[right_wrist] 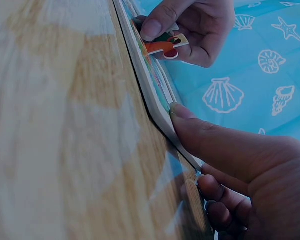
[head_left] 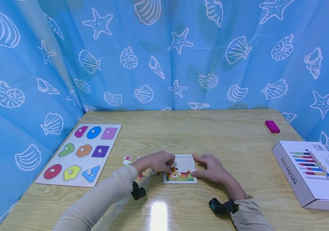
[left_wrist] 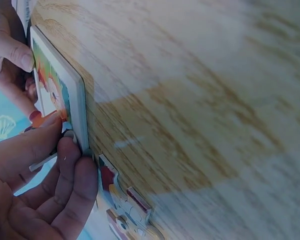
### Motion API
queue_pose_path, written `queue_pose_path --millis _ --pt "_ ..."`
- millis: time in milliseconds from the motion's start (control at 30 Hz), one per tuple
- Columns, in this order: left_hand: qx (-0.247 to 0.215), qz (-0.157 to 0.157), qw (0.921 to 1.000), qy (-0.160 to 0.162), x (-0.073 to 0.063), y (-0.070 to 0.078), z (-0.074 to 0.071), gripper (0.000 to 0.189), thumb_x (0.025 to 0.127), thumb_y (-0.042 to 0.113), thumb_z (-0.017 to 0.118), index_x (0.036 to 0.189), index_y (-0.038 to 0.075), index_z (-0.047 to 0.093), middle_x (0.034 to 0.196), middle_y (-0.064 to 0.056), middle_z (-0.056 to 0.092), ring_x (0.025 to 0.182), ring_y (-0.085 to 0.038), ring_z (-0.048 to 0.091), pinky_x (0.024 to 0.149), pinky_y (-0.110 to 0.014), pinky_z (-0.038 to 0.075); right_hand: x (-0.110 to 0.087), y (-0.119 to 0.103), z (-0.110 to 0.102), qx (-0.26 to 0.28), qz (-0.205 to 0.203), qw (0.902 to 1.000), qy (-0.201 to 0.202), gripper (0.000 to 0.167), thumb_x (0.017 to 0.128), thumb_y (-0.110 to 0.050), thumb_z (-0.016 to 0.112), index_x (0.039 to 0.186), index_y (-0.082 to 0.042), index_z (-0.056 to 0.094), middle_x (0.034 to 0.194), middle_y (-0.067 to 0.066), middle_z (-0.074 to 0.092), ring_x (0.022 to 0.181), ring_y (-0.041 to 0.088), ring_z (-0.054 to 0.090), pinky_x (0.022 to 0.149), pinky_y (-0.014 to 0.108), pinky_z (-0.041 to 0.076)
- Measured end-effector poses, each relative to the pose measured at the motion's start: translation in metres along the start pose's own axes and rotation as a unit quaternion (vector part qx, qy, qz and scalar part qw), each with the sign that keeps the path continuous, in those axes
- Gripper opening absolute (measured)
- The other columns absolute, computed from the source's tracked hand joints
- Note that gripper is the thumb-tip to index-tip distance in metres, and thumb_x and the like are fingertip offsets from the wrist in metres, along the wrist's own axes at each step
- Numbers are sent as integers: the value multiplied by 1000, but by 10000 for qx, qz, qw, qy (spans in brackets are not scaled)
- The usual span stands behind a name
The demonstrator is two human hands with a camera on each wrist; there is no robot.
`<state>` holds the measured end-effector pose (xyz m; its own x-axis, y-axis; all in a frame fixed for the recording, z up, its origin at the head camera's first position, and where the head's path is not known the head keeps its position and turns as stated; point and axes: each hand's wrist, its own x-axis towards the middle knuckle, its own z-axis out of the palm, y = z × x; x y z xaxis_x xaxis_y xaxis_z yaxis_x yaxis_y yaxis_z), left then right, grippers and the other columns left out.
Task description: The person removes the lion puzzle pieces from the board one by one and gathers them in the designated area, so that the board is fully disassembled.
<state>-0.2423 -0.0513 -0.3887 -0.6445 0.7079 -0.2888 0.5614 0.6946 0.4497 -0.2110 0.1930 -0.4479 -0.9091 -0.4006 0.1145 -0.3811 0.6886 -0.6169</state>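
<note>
Two sleeves (head_left: 103, 192), two wrist cameras (head_left: 223, 206) nearest, one per arm. One puzzle tray (head_left: 186, 162), mid-table between the two hands: lower strip filled with an animal picture on green, upper part bare white. Left hand (head_left: 158, 161) pinches one orange-and-green piece (right_wrist: 162, 47) between thumb and fingers, tilted over the tray. Right hand (head_left: 212, 169) has thumb and index spread apart, touching the tray's right edge. Loose pieces (head_left: 127, 159) lie left of the tray, partly hidden by the left arm; several, exact count can't be told. One box (head_left: 317, 176) far right, bead counter printed on top. One shape board (head_left: 78, 163) on the left, nine knobbed shapes, three rows of three: two purplish-pink, two blue, one each green, orange, purple, red, yellow. One magenta block (head_left: 272, 126) near the far right of the one wooden table (head_left: 199, 134). Behind, blue curtain (head_left: 158, 38), white shells and starfish.
</note>
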Motion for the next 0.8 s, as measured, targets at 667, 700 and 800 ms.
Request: queue_pose_path --millis 667,700,800 --pt "-31 -141 9998 105 -2 1 1 21 88 12 68 83 10 48 73 1 44 65 -12 40 61 -25 34 -1 1 1 -17 -73 10000 34 71 77 -38 77 133 -1 52 87 -5 46 83 17 37 72 38 24" --pt "-22 -158 9998 122 -1 2 2 21 88 12 68 83 10 48 74 1 45 65 -12 40 61 -25 35 0 1 1 -7 -67 10000 38 71 77 -38 77 133 -1 52 87 -5 46 83 17 37 73 38 24" --pt "28 -212 9997 145 -1 2 2 21 88 13 69 83 11 49 74 1 46 66 -11 41 62 -25 35 0 1 1 7 -55 10000 41 71 77 -38 77 133 -2 52 87 -5 46 83 18 37 73 38 24"
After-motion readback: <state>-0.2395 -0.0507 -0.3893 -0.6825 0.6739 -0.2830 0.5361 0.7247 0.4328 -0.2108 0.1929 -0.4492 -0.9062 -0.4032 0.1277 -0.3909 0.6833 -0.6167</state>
